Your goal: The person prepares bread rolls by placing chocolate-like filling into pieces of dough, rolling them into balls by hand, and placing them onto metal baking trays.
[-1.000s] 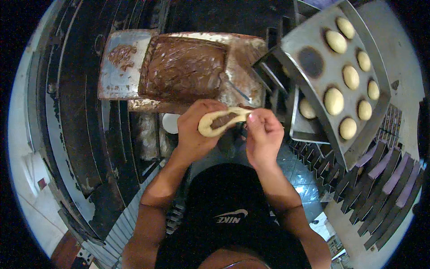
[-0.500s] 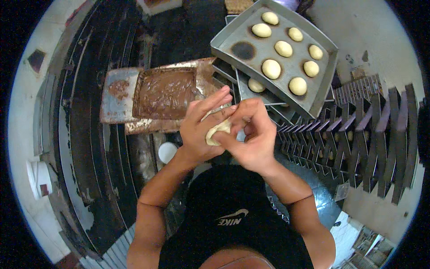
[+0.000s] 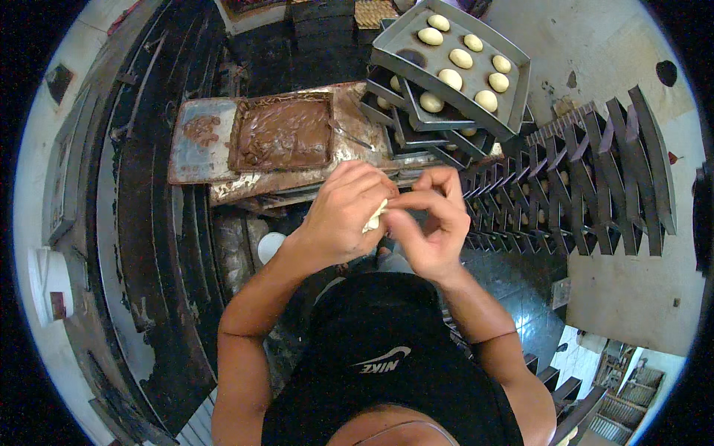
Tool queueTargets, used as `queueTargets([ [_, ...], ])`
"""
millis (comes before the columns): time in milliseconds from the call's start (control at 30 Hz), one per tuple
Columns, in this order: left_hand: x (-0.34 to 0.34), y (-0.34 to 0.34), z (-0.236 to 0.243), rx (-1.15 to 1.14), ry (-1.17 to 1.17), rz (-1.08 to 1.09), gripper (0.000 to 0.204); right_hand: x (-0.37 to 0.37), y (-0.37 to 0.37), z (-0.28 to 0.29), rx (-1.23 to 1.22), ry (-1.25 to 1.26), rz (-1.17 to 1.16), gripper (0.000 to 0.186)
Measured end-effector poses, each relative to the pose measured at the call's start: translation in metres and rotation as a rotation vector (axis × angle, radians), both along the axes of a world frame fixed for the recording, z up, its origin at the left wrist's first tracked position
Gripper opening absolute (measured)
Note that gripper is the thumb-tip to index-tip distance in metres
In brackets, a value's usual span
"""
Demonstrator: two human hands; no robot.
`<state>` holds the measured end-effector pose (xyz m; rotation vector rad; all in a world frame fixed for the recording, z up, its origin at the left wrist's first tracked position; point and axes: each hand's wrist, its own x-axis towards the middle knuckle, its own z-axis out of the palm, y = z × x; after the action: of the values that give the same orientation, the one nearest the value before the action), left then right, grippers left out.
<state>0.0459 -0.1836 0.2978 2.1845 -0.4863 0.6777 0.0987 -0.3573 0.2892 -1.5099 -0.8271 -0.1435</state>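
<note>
Pale dough (image 3: 374,217) sits clasped in the left hand (image 3: 341,212), the right hand (image 3: 433,234) pinching it; brown paste (image 3: 286,134) at ten o'clock.

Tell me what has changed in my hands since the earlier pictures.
The dough, first open with brown filling showing, is now gathered inside the left hand, only a pale edge visible. The right hand has drawn its thumb back rightward to that edge. Neither hand has visibly let go. The eight dough balls on the top tray stayed put; the view shifted.
</note>
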Motion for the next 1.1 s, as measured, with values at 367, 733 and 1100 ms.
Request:
queueTargets([
  [367,0.002,-0.051,0.045,-0.05,0.021,-0.07,0.04,-0.028,-0.016,-0.023,0.426,0.648,0.334,0.073],
  [733,0.106,-0.161,0.018,-0.427,-0.069,-0.201,0.065,0.078,-0.105,0.011,0.769,0.132,-0.04,0.03],
  [1100,0.221,-0.207,0.022,-0.308,0.201,-0.188,0.069,0.181,-0.174,-0.007,0.865,0.716,0.274,0.03],
])
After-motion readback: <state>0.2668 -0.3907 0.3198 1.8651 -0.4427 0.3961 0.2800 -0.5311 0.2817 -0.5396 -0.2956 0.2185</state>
